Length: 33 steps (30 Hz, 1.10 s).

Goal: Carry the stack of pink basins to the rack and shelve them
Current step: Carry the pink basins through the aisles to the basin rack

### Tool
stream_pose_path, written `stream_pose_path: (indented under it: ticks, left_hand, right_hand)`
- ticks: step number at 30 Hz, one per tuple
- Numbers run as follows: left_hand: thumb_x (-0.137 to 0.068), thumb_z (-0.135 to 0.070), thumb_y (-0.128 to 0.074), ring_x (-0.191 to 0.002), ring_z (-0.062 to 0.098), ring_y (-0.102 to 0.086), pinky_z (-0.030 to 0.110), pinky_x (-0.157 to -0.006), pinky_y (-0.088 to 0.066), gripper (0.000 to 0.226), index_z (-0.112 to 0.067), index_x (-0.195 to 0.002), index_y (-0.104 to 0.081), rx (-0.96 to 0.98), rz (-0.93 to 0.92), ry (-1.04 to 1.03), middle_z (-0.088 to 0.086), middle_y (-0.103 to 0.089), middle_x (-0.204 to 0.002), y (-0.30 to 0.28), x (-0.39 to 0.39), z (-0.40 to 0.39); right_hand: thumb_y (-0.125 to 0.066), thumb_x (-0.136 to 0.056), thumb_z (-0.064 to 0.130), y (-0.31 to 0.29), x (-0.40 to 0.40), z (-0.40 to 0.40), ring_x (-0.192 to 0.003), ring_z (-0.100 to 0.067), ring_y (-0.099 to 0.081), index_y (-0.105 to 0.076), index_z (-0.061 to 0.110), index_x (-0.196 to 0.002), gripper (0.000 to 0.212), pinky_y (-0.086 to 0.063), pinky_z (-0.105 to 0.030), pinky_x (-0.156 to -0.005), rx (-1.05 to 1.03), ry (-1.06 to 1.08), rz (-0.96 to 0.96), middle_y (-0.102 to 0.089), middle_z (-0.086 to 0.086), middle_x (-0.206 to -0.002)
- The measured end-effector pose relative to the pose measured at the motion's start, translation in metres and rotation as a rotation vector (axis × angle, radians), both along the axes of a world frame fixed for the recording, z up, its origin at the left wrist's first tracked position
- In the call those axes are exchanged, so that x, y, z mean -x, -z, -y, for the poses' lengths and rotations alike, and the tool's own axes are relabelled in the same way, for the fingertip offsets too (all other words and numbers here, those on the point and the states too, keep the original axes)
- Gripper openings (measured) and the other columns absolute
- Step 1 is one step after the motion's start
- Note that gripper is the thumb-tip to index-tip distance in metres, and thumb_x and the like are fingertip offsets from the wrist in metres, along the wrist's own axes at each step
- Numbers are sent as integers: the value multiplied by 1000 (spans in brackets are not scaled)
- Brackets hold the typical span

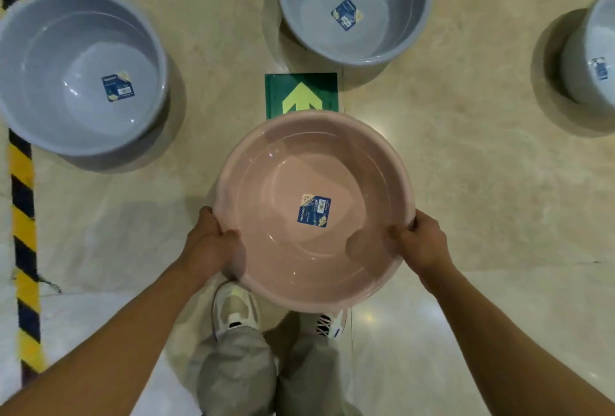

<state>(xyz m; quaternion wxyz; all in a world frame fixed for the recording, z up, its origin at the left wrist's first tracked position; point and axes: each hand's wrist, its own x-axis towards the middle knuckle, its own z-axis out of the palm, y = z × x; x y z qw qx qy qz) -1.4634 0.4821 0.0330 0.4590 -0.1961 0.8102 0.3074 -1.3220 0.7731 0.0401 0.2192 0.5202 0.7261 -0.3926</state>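
The stack of pink basins (283, 249) sits right in front of me, above my feet, mouth up, with a blue label stuck on its inner bottom. Only the top basin shows; those under it are hidden. My left hand (209, 242) grips the rim on the left side, thumb inside the bowl. On the opposite side my right hand (421, 242) grips the rim, thumb also hooked inside. No rack is in view.
Three grey basins stand on the beige floor: one at the left (80, 73), one at top centre (356, 6), one cut off at the right edge (595, 59). A green arrow sign (301, 92) lies on the floor ahead. Yellow-black tape (23, 216) runs along the left.
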Motion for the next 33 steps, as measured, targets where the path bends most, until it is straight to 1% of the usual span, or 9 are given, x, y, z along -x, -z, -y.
stream_pose_path:
  ticks: [3,7,12,17,19,21,24,30,33]
  left_hand:
    - [-96,-4,-56,-116,37,-59,47,-103,-49,38,-1,-131,-43,62,-13,22,23,-59,-131,23,2,-5]
    - [-100,-1,-51,-102,29,-56,37,-93,-48,32,4,-128,-37,92,-23,47,26,-59,-126,49,1,-6]
    - [-98,0,-52,-101,27,-58,30,-88,-45,42,-1,-137,-33,97,-92,53,13,-58,-116,64,-3,-6]
    - [-97,-4,-58,-104,27,-60,32,-87,-49,41,-12,-135,-45,29,-51,15,8,-60,-117,64,1,2]
    - [-97,-6,-60,-105,27,-57,38,-90,-51,43,-11,-136,-42,14,-17,11,8,-57,-120,61,6,2]
    - [-97,-7,-60,-106,28,-57,45,-94,-53,44,-13,-135,-39,-6,7,-7,9,-56,-122,57,11,2]
    - [-96,-9,-59,-111,33,-57,56,-97,-54,46,-14,-136,-37,-9,16,-13,11,-54,-124,42,15,5]
    - [-91,-12,-65,-108,37,-62,59,-92,-56,46,-23,-127,-38,-20,-34,-97,12,-59,-121,-20,37,21]
    - [-89,-17,-66,-107,36,-62,60,-91,-56,47,-27,-125,-38,-70,-51,-138,11,-60,-119,-56,64,37]
  right_hand:
    - [-64,-85,14,26,5,-1,-94,-39,-66,-69,9,-111,28,-58,-55,-85,-3,-36,18,-72,-13,-99]
    - [-66,-85,16,54,7,3,-92,-37,-66,-70,8,-113,29,-58,-54,-86,-29,-47,34,-72,-11,-96]
    - [-65,-84,14,73,3,10,-93,-40,-63,-66,9,-116,33,-57,-54,-85,-64,45,30,-70,-12,-97]
    - [-70,-81,10,77,5,4,-96,-37,-64,-64,14,-124,44,-56,-46,-81,28,120,31,-70,-11,-106]
    - [-70,-77,2,75,8,-2,-99,-40,-66,-67,11,-124,48,-59,-52,-85,81,176,23,-72,-14,-107]
    - [-69,-73,-3,70,13,-6,-100,-43,-67,-68,7,-123,51,-59,-57,-88,107,192,23,-73,-17,-106]
    - [-67,-69,-3,54,24,-10,-98,-44,-68,-70,6,-120,52,-60,-57,-88,113,188,6,-73,-18,-102]
    - [-69,-70,-3,-14,66,-7,-94,-43,-67,-70,9,-120,51,-60,-57,-84,113,114,-60,-71,-14,-98]
    - [-69,-69,-4,-51,105,-1,-91,-43,-67,-71,13,-112,46,-60,-57,-82,95,76,-106,-70,-13,-92]
